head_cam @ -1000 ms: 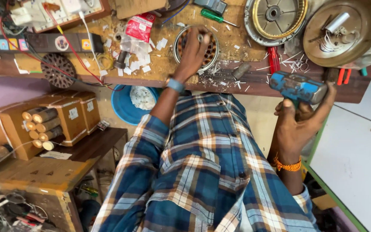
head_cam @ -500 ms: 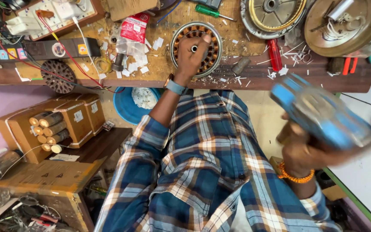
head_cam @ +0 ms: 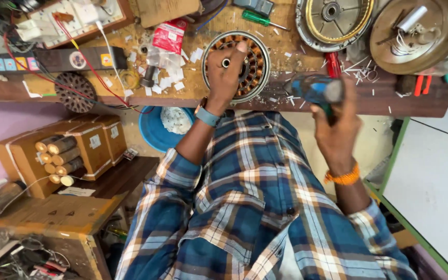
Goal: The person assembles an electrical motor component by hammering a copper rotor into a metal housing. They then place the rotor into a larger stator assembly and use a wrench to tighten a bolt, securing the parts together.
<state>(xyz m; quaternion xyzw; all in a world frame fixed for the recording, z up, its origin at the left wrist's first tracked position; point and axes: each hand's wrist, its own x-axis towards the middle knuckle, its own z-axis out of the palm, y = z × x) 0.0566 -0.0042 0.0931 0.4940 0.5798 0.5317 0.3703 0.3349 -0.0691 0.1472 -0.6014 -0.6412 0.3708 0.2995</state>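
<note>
Left hand (head_cam: 227,70) on stator (head_cam: 253,62), right hand (head_cam: 336,124) gripping blue tool (head_cam: 312,89) — likely drill

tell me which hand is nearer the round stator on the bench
Left. The left hand rests on the stator, over its centre. The right hand is apart, off to its right, holding a blue tool.

Bright, even light w/ soft shadows, sharp thru centre, motion blur on blue tool (head_cam: 315,89), wide-angle stretch at edges.
</note>
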